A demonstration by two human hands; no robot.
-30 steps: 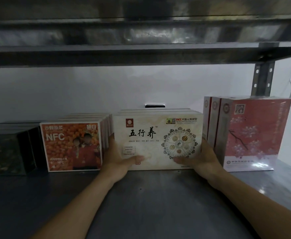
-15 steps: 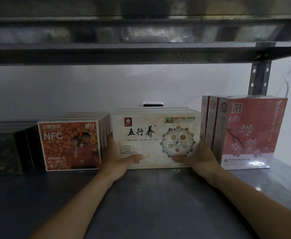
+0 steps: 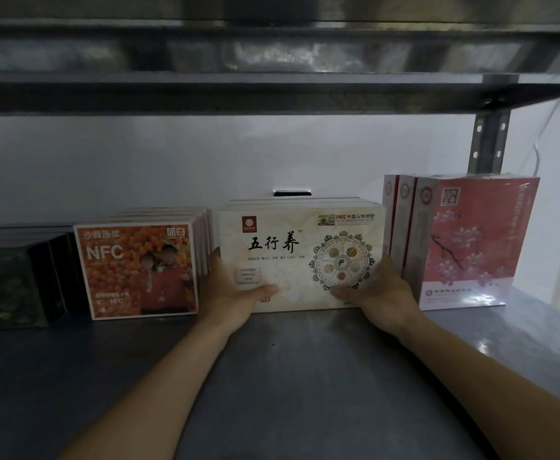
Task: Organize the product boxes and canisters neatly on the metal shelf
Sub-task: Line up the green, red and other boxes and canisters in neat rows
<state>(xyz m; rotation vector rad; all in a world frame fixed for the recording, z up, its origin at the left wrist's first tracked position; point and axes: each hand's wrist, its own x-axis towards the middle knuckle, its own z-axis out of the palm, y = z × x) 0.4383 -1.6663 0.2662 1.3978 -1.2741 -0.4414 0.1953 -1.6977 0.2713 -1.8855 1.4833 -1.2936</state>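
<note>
Head camera view, looking into a dim metal shelf (image 3: pixel 288 376). A cream box (image 3: pixel 302 250) with black Chinese lettering and a round emblem stands upright near the middle of the shelf, at the front of a row of matching boxes. Both hands hold it by its lower corners. The left hand (image 3: pixel 229 293) grips the left edge and the right hand (image 3: pixel 378 293) grips the right edge. Each thumb lies across the front face, while the fingers curl back along the sides, mostly hidden. Just to the left stands a row of orange NFC boxes (image 3: pixel 136 270), and beyond them dark boxes (image 3: pixel 13 287). Just to the right stand taller pink blossom boxes (image 3: pixel 468 240).
</note>
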